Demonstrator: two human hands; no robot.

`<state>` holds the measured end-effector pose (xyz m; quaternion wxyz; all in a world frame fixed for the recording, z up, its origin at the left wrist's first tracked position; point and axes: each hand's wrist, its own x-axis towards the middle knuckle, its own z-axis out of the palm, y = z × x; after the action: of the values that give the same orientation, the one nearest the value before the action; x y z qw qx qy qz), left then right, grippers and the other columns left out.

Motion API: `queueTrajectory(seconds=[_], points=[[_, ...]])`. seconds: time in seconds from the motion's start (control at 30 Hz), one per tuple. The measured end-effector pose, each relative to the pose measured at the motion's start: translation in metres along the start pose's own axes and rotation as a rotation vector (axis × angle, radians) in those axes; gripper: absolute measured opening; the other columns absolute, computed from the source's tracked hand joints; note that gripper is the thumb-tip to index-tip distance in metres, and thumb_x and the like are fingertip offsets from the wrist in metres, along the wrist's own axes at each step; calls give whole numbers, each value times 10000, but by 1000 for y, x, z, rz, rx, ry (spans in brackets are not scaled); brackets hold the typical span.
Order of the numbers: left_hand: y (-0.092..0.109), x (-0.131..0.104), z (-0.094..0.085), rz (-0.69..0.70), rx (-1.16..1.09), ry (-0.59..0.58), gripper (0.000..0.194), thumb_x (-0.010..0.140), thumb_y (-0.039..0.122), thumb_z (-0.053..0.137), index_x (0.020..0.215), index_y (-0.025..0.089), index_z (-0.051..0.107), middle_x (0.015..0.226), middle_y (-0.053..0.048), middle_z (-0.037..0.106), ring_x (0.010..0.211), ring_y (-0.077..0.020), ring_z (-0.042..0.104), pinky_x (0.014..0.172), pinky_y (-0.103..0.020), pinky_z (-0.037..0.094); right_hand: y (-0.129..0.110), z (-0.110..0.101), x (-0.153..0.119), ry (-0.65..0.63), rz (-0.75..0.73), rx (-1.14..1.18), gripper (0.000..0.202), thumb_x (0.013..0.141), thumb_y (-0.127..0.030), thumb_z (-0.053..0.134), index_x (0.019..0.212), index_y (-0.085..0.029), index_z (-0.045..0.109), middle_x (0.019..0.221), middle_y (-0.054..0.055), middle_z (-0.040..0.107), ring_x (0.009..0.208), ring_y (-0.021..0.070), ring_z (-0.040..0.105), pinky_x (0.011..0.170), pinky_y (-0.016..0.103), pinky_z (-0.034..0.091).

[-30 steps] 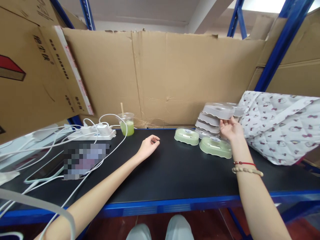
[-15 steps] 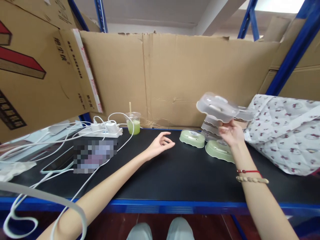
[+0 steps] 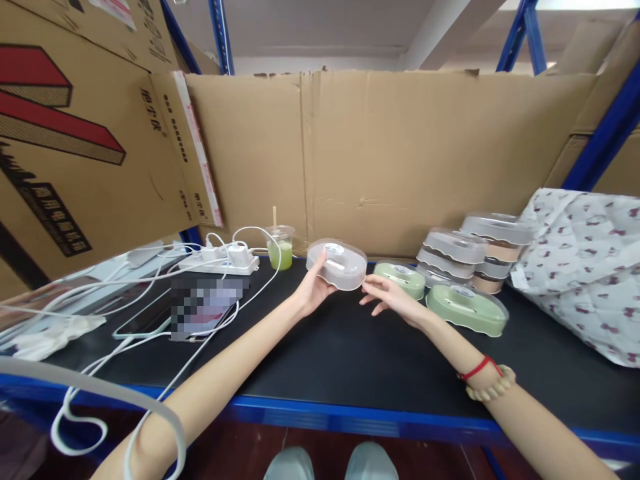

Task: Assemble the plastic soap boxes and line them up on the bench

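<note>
Looks like smooth, glossy, see-through plastic on the pale grey oval case (image 3: 345, 268), with equally shiny plastic on the green scalloped oval case (image 3: 465, 312). Reads as matt and smooth on the black worktop (image 3: 350, 360), edged with glossy blue-painted metal. Shows dull brown cardboard, creased and ragged-topped, in the tall upright panel (image 3: 400, 153). Appears as softly puckered, quilted cloth on the white patterned bag (image 3: 590, 267), and crumpled, matt and papery in the white tissue (image 3: 55, 337).

From the head view I see the left hand (image 3: 311, 289) holding a clear-lidded box (image 3: 337, 265) near centre, right hand (image 3: 393, 298) at its four o'clock, green boxes (image 3: 466, 309) toward three o'clock on the bench (image 3: 345, 360).
</note>
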<state>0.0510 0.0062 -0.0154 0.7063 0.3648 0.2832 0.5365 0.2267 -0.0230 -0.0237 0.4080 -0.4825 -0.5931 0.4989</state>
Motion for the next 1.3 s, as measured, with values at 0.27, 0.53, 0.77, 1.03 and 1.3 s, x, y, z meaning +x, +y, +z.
queueTrajectory(seconds=[0.27, 0.53, 0.77, 1.03, 1.3], points=[[-3, -1, 0, -107, 139, 139, 229, 812, 345, 589, 966, 180, 627, 876, -49, 707, 799, -168, 663, 637, -232, 529, 7, 1, -3, 304, -302, -777, 458, 874, -413, 416, 1309, -272, 446, 1076, 54, 634, 803, 193, 651, 751, 377, 527], [-9, -3, -4, -267, 290, -63, 490, 865, 577, 384, 1042, 184, 619, 943, -89, 703, 781, -190, 652, 695, -310, 534, -1, 21, -14, 160, -206, -904, 639, 804, -464, 549, 1395, -337, 341, 1416, 44, 429, 1183, 277, 526, 923, 454, 446], [-13, 8, -14, -329, 307, 9, 619, 867, 615, 211, 983, 177, 631, 785, -109, 694, 668, -231, 655, 636, -349, 521, 5, 21, -9, 205, -181, -726, 575, 840, -516, 464, 1370, -308, 382, 1323, 66, 539, 1143, 293, 556, 933, 462, 422], [-15, 19, -25, -322, 259, 98, 485, 824, 587, 347, 804, 186, 618, 732, -96, 663, 649, -226, 641, 585, -319, 507, 15, 15, 0, 309, -268, -694, 463, 870, -426, 404, 1303, -277, 476, 1098, 64, 640, 919, 239, 621, 805, 398, 488], [-9, 7, -13, -169, 327, 244, 122, 746, 299, 573, 711, 184, 592, 557, -13, 588, 573, -192, 598, 583, -312, 504, 20, 12, 2, 294, -337, -776, 465, 864, -384, 430, 1323, -315, 477, 1226, 50, 589, 1061, 255, 589, 833, 404, 518]])
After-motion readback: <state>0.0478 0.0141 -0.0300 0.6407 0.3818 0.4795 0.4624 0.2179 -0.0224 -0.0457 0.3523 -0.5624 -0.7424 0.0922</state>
